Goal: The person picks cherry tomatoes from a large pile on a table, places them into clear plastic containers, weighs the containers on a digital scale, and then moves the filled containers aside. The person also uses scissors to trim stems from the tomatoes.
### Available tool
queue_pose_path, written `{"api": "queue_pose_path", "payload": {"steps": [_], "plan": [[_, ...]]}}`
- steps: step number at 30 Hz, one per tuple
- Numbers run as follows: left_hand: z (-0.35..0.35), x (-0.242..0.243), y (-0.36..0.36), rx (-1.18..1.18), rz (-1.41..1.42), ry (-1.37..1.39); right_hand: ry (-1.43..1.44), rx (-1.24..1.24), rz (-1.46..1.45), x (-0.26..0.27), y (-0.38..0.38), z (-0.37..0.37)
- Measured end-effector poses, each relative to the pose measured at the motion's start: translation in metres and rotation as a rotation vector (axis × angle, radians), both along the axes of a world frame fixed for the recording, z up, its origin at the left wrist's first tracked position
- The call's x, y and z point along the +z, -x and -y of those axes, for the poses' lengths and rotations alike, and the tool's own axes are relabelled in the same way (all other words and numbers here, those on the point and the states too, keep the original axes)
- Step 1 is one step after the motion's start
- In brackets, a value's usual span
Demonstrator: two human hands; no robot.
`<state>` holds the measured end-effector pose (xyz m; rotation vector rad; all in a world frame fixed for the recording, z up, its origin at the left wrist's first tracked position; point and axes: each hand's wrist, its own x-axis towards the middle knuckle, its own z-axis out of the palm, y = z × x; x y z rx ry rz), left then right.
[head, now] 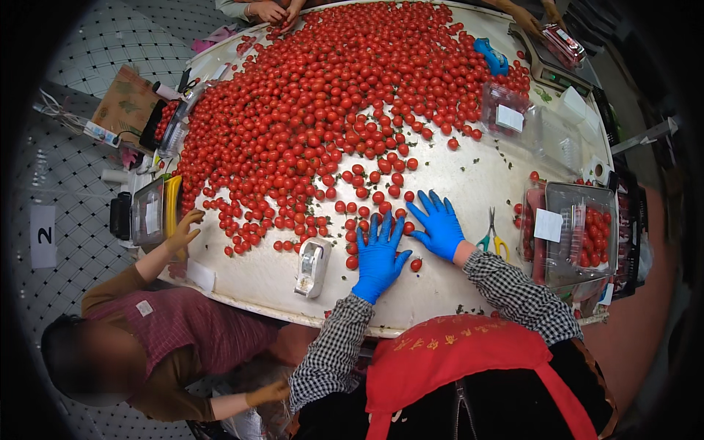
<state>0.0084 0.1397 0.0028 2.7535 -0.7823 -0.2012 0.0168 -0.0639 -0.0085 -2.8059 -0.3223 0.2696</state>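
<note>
Blue gloves cover both of my hands. My left hand (380, 257) lies palm down with fingers spread, its fingertips over a few cherry tomatoes (352, 262) near the front of the white table (258, 284). To its right, my right hand (440, 226) is also palm down, fingers apart, its fingertips close to tomatoes at the edge of the large heap (308, 104). One loose tomato (416, 265) sits between my hands. Neither hand grips anything that I can see, though what lies beneath the palms is hidden. Scissors (492, 236) with green and yellow handles lie right of my right hand.
A white tape dispenser (312, 268) stands left of my left hand, a blue one (491, 56) far right. Clear plastic boxes (580, 231) of tomatoes and a scale (555, 71) line the right side. A co-worker (176, 330) is at left; other people's hands (269, 12) are across the table.
</note>
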Motion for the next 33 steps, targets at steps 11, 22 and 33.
{"api": "queue_pose_path", "payload": {"steps": [11,22,33], "plan": [[-0.018,0.0,0.063,0.01,-0.077,0.155,-0.374,-0.202,0.062,-0.008,0.061,0.02],[-0.039,0.001,0.067,0.394,0.103,0.278,-0.394,-0.252,0.1,0.001,0.071,0.028],[-0.052,-0.021,0.077,0.502,-0.033,0.24,-0.341,-0.196,0.046,-0.003,0.077,0.015]]}}
